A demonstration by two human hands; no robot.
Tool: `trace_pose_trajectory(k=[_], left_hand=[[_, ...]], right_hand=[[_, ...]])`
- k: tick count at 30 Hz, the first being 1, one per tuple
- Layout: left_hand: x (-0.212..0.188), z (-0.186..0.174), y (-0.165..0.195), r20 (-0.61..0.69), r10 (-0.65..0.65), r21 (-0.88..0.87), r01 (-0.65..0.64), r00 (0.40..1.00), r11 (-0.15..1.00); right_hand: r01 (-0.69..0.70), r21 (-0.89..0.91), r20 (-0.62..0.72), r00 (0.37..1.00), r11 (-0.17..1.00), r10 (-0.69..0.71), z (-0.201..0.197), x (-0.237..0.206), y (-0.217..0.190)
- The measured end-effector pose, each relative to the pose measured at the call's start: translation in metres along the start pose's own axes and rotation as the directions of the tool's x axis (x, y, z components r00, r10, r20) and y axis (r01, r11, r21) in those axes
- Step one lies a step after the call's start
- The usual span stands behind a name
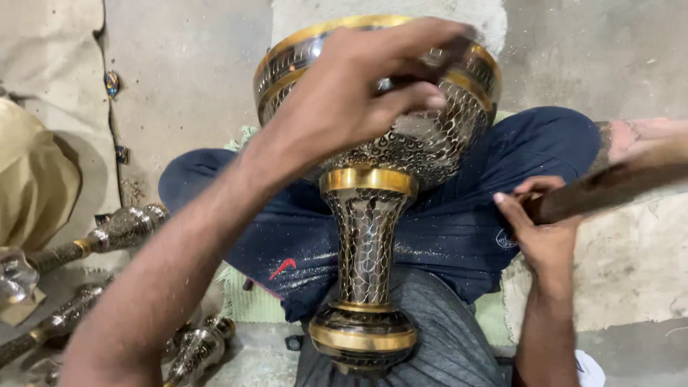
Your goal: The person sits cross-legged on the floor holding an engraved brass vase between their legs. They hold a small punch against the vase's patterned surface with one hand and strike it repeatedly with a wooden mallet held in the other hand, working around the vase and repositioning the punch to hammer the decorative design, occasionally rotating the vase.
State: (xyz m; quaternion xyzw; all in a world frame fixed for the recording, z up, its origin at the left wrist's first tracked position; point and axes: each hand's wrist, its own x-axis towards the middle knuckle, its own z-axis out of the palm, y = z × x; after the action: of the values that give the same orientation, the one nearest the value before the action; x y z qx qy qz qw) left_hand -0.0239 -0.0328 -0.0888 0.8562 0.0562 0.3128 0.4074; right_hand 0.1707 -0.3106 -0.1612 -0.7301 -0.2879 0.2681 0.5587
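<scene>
An engraved metal vase [369, 236] with gold bands lies in the person's lap, wide mouth away. The left hand [351, 93] presses a small tool against its bowl; the right hand [548, 233] grips a wooden hammer handle [609, 190]. Similar engraved pieces [107, 236] lie on the floor at left.

Bowl rim: the left hand [351, 93] covers the near rim and part of the upper wall of the large engraved silver-and-gold metal goblet vase [369, 215]; the far rim sits almost at the picture's top edge.
Held under fingers: a small dark object pressed on the vase bowl; blurred, kind unreadable.
Vase base: underside hidden against grey cloth on the lap.
Right of vase: the right hand [545, 233] grips a dark brown wooden handle [609, 188]; motion-blurred, its head cut off by the right edge.
Left of vase: engraved metal spindle pieces [107, 236] on the floor, cut by the left and bottom edges.
Far left of vase: tan cloth [32, 179], cropped; cannot tell what it is.
</scene>
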Motion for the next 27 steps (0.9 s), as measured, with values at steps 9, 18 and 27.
trace_pose_trajectory(k=[9,18,27], left_hand=[[0.015,0.042,-0.012,0.4,0.114,0.069,-0.154,0.91,0.986],[0.003,0.047,-0.015,0.489,0.17,0.066,-0.23,0.856,0.971],[0.001,0.047,-0.021,0.502,0.229,0.058,-0.296,0.834,0.953]], right_hand=[[-0.148,-0.082,0.186,0.969,0.985,0.161,-0.008,-0.038,0.028],[0.033,-0.423,0.222,0.973,0.906,0.068,-0.005,-0.045,0.043],[0.139,-0.015,-0.03,0.99,0.99,-0.139,0.02,-0.058,0.04]])
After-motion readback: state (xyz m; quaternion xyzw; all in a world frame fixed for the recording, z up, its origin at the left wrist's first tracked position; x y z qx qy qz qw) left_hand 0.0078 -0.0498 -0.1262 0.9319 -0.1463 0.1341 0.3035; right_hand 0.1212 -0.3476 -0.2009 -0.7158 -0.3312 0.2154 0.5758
